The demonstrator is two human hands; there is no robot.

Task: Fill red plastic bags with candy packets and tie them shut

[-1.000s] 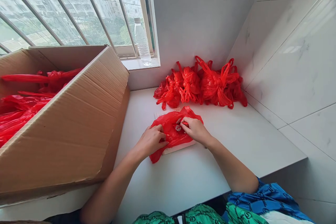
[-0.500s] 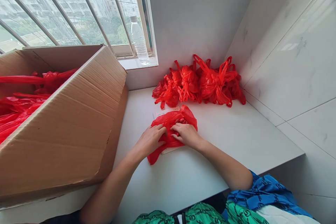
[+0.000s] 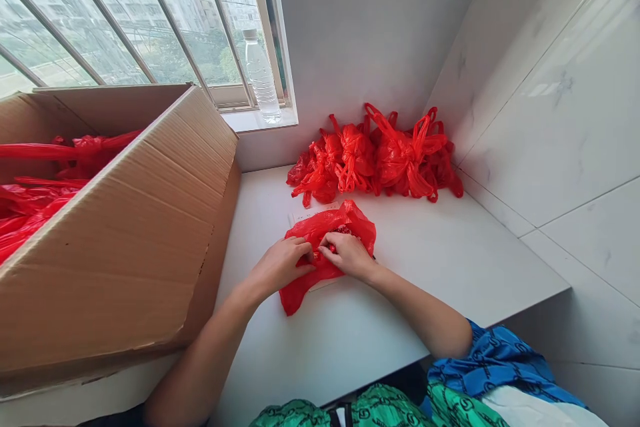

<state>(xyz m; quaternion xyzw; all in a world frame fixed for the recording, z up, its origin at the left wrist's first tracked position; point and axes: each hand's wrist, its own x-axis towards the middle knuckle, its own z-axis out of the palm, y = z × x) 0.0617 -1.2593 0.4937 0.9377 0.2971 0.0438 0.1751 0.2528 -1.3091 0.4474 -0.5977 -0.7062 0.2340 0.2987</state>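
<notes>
A thin red plastic bag (image 3: 295,295) lies crumpled on the white tabletop, over a pale printed sheet (image 3: 296,215) that shows at its edges. My left hand (image 3: 284,263) rests on the bag's left part, fingers curled into the plastic. From the right, my right hand (image 3: 351,255) pinches the bag near its middle, thumb and fingertips together. Beside the right knuckles, a small dark-red patterned item (image 3: 344,229) shows at the bag; its kind is unclear. What lies under my fingers is hidden.
Several knotted red bags (image 3: 357,153) are piled against the back wall. At left stands a large open cardboard box (image 3: 135,247) with red bags inside. A clear water bottle (image 3: 263,80) stands on the sill of the barred window. A tiled wall (image 3: 560,93) borders the right.
My right fingers have drawn closer together into a pinch and shifted slightly left. My left hand stays on the bag, its fingers a little more curled. The view has shifted slightly.
</notes>
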